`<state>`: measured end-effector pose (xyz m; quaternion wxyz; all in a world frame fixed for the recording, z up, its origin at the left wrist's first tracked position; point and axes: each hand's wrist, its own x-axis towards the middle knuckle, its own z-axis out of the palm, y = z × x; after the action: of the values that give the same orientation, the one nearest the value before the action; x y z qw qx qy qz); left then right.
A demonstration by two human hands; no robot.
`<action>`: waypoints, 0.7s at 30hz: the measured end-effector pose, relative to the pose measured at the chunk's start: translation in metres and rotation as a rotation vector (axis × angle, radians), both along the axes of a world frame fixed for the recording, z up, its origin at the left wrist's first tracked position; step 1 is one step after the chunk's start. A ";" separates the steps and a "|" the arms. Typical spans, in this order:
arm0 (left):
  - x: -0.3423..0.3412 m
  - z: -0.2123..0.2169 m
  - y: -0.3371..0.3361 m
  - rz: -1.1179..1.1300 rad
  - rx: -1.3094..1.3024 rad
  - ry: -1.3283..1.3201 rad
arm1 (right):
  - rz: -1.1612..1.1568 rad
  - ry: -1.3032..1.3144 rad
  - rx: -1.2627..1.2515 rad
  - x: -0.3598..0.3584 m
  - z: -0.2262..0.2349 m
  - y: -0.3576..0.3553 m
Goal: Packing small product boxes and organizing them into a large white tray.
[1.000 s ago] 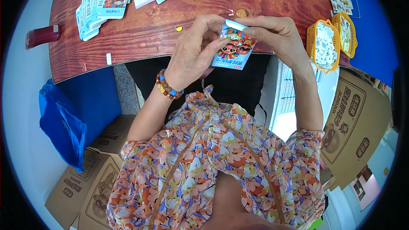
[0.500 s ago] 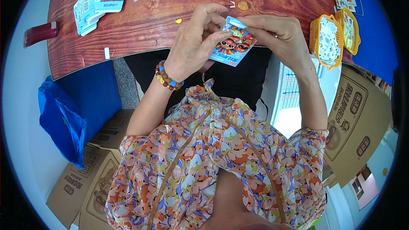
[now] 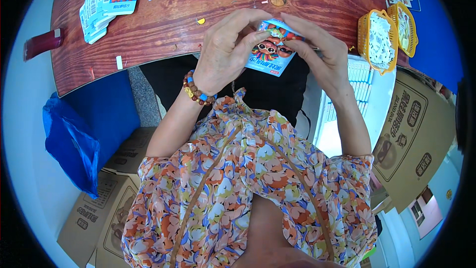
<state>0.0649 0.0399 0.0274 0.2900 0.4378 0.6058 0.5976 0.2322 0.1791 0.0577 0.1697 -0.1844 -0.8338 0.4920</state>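
Observation:
Between both hands, just off the table's near edge, is a small light-blue cardboard box [image 3: 270, 59] printed with cartoon figures in sunglasses. My left hand [image 3: 228, 44] grips its left side, the thumb lying across the front. Beaded bracelets circle that wrist. On the right side, my right hand [image 3: 320, 47] pinches the box near its top, with the thumb on the front and the fingers arched over the upper edge. The fingers hide part of the top edge, so how its flap lies cannot be made out fully.
Flat light-blue cartons [image 3: 101, 7] are stacked at the table's far left. Two yellow baskets [image 3: 364, 44] holding small pieces stand at the right edge. Below them, a white container [image 3: 342, 104] holds rows of blue-and-white boxes. A blue bag [image 3: 74, 144] and brown cardboard boxes [image 3: 94, 208] flank me.
The pale flap that showed at the box's top is no longer visible. My right thumb has come down onto the front, and my right fingers have shifted over the upper edge.

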 end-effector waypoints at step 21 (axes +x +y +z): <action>0.031 0.013 0.005 -0.013 -0.082 -0.318 | -0.105 0.090 -0.080 0.023 -0.012 0.005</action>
<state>0.0956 0.0448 0.0405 0.4036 0.3296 0.5732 0.6324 0.2548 0.1846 0.0460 0.2249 -0.2122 -0.7941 0.5232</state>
